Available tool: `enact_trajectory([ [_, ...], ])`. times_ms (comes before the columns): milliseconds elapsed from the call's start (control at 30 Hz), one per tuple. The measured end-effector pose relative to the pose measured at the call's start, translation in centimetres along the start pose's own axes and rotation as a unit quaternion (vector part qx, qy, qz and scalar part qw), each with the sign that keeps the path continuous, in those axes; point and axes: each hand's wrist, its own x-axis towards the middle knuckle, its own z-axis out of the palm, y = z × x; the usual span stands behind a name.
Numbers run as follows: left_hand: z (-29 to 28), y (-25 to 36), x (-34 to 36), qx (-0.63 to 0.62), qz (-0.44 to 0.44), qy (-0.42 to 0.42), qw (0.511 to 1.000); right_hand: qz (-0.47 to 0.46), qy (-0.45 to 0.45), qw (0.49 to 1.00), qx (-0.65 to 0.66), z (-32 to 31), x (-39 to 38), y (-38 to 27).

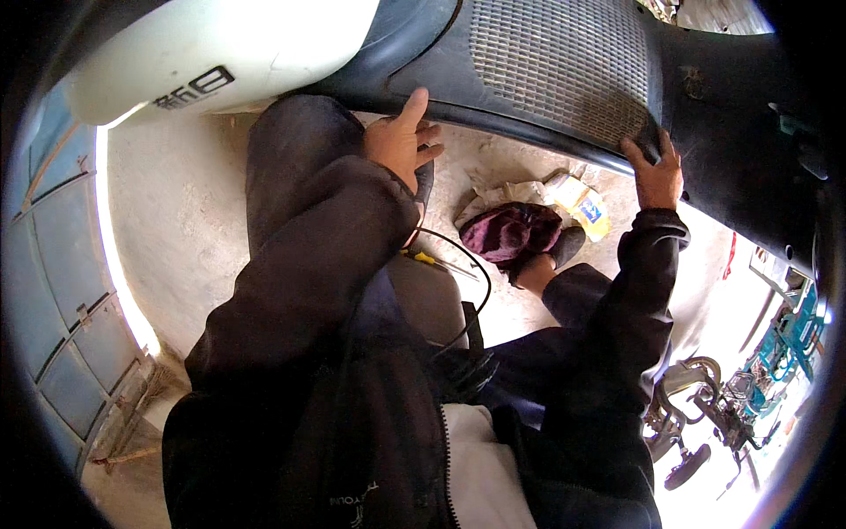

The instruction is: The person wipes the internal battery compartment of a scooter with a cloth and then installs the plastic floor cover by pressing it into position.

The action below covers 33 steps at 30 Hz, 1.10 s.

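Note:
A dark plastic scooter footboard with a ribbed mat lies across the top, beside a white body panel. My left hand is just below its lower edge, fingers apart, holding nothing that I can see; whether a fingertip touches the edge is unclear. My right hand grips the footboard's edge near the mat's right corner. Under it lie a maroon cloth, a yellow plastic packet and a yellow-handled tool. A black cable loops below my left hand.
My bent legs and one foot rest on the pale concrete floor. A blue-grey metal door runs along the left. At the right stand bicycle-like frames with pedals and teal metal parts.

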Motion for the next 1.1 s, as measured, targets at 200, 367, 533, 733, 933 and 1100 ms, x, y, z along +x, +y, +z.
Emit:
enact_trajectory([
  [200, 0.2, 0.8, 0.0, -0.03, 0.015, 0.064, 0.997, -0.081, 0.002, 0.996, -0.046, 0.7, -1.3, 0.3],
  [367, 0.0, 1.3, 0.3, -0.01, 0.046, 0.072, 0.996, -0.103, 0.043, 0.993, -0.035, 1.8, -1.5, 1.3],
  [533, -0.1, 1.7, 0.2, 0.006, 0.027, 0.07, 0.997, -0.142, 0.046, 0.989, -0.012, 1.0, -0.8, 1.0],
  [733, -0.6, 2.0, 0.4, 0.008, 0.017, 0.057, 0.998, -0.204, 0.044, 0.978, 0.009, 2.2, 0.4, 1.5],
  [933, 0.4, 2.4, 0.6, 0.009, 0.0, 0.085, 0.996, -0.154, 0.062, 0.985, 0.04, 2.3, -1.3, 0.7],
  [1100, 0.1, 2.4, 0.8, 0.029, -0.016, 0.061, 0.998, -0.143, 0.077, 0.985, 0.057, 2.7, -1.2, 0.9],
])
